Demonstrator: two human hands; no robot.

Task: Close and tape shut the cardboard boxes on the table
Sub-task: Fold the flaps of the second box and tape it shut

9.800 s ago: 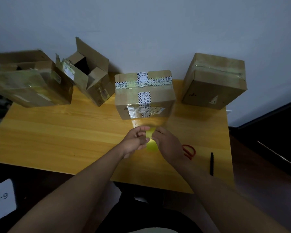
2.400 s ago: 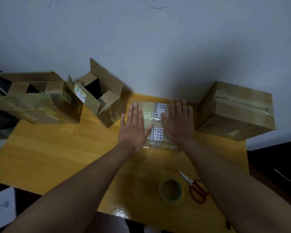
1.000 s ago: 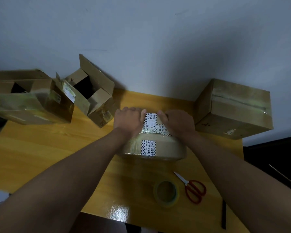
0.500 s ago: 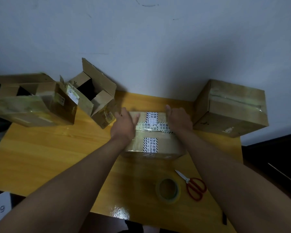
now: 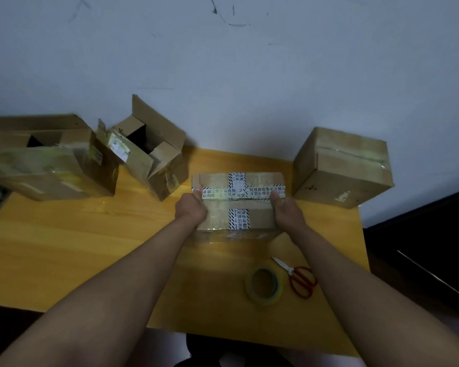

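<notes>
Four brown cardboard boxes stand on the yellow wooden table [image 5: 64, 247] against the pale wall [image 5: 223, 75]; the one in the middle, a closed box crossed with black-and-white printed tape and clear tape [image 5: 239, 201], sits near the table's centre between the person's two hands; the left hand [image 5: 191, 209] grips its left side, thumb on the top edge over the printed strip and fingers curled round the side out of sight; the right hand [image 5: 286, 210] clasps the right side in the same way, thumb up on the top edge; to the far right, well apart from the hands, a closed plain box with a clear tape strip along its top seam [image 5: 342, 166] stands near the wall; to the left of the middle box a smaller box with its flaps standing open [image 5: 154, 152] tilts toward a large open box wrapped in glossy tape [image 5: 48, 160] at the far left edge; on the near right of the table a roll of yellowish clear tape [image 5: 264, 284] lies flat, just beside a pair of red-handled scissors [image 5: 298, 278] with its blades pointing toward the middle box.
</notes>
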